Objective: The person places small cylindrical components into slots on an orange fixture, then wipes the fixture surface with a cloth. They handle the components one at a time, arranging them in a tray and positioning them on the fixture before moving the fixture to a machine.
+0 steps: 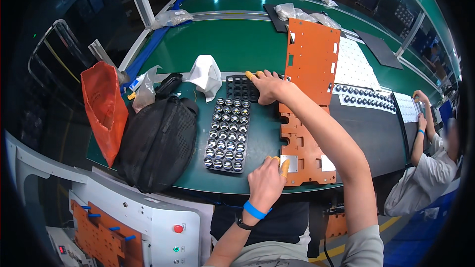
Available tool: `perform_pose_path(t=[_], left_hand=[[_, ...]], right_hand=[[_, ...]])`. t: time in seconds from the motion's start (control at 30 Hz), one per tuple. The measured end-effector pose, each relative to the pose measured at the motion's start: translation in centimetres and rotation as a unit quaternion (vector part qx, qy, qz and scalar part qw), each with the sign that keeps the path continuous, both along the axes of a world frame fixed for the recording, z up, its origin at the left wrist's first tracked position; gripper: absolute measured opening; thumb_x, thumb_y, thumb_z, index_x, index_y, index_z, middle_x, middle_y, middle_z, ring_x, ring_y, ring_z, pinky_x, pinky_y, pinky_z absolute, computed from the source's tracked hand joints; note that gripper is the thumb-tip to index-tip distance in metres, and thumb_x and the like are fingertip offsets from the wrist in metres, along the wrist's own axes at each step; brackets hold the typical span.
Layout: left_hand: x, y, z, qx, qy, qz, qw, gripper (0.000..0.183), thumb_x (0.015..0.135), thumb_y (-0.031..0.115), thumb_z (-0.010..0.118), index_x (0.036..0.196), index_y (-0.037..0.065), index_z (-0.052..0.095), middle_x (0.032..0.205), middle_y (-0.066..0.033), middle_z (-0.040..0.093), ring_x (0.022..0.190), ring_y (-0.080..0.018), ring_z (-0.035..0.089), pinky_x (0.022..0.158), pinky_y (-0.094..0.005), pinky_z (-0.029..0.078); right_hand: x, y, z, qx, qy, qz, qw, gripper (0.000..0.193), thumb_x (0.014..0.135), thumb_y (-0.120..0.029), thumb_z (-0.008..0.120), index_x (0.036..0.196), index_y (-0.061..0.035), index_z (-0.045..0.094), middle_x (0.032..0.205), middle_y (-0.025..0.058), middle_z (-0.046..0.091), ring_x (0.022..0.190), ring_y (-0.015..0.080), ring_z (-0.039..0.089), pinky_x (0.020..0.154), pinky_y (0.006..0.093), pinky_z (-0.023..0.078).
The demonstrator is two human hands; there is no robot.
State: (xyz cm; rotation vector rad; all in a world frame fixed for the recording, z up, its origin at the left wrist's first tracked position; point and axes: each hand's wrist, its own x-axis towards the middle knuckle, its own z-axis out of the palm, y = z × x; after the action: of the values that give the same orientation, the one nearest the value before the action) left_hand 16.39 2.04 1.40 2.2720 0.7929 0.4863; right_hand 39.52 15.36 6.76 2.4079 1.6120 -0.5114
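My right hand stretches across to the black tray, with fingers at its far edge and thumb near its closer edge. Yellow cots cover some fingertips. Down by the table's front edge is my left hand, fingers curled in, cots beside a small metal plate on the orange fixture. What those fingers hold, if anything, is hidden. Between my hands and the black bag lies a clear tray filled with rows of round, shiny black parts. An orange panel stands up behind the fixture.
At left sit a black mesh bag, an orange-red bag and a white box-like piece. White sheets with round parts lie right of the fixture. Another person works at far right. A machine panel with a red button is at lower left.
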Motion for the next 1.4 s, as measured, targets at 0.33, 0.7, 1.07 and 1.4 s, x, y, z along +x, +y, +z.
perform_pose_path(t=[0.33, 0.7, 1.07, 1.4], left_hand=[[0.1, -0.4, 0.0, 0.001, -0.004, 0.025, 1.000, 0.029, 0.094, 0.032, 0.064, 0.088, 0.003, 0.065, 0.084, -0.0146, 0.067, 0.073, -0.0404, 0.065, 0.062, -0.0487, 0.050], [-1.9, -1.6, -1.0, 0.036, -0.017, 0.015, 0.999, 0.016, 0.081, 0.018, 0.067, 0.084, 0.002, 0.069, 0.077, -0.0211, 0.068, 0.076, -0.0446, 0.065, 0.064, -0.0514, 0.051], [-8.8, -2.7, -0.3, -0.279, -0.270, 0.042, 0.921, 0.019, 0.094, 0.013, 0.070, 0.087, -0.004, 0.063, 0.070, -0.0041, 0.058, 0.062, -0.0098, 0.048, 0.055, -0.0281, 0.038], [-9.0, -3.4, 1.7, -0.673, -0.474, -0.056, 0.566, 0.053, 0.065, 0.036, 0.058, 0.104, 0.001, 0.050, 0.088, -0.0093, 0.043, 0.074, -0.0206, 0.040, 0.069, -0.0338, 0.031]], right_hand=[[-3.1, -4.8, 0.1, 0.391, -0.058, 0.148, 0.906, 0.051, 0.068, 0.006, 0.058, 0.119, 0.0028, 0.058, 0.100, 0.0180, 0.062, 0.099, 0.0366, 0.060, 0.086, 0.0462, 0.051], [-14.4, -14.0, 1.6, 0.304, 0.059, 0.159, 0.937, 0.024, 0.078, -0.022, 0.074, 0.078, 0.0013, 0.065, 0.079, 0.0188, 0.066, 0.075, 0.0368, 0.066, 0.062, 0.0451, 0.053], [-16.8, -14.1, -0.5, 0.374, 0.073, 0.106, 0.918, 0.017, 0.069, -0.012, 0.073, 0.066, 0.0017, 0.064, 0.068, 0.0211, 0.066, 0.062, 0.0382, 0.066, 0.053, 0.0459, 0.051], [-16.7, -14.4, 0.0, 0.346, 0.132, 0.038, 0.928, 0.026, 0.075, -0.021, 0.077, 0.071, 0.0027, 0.066, 0.073, 0.0215, 0.067, 0.067, 0.0379, 0.068, 0.056, 0.0460, 0.052]])
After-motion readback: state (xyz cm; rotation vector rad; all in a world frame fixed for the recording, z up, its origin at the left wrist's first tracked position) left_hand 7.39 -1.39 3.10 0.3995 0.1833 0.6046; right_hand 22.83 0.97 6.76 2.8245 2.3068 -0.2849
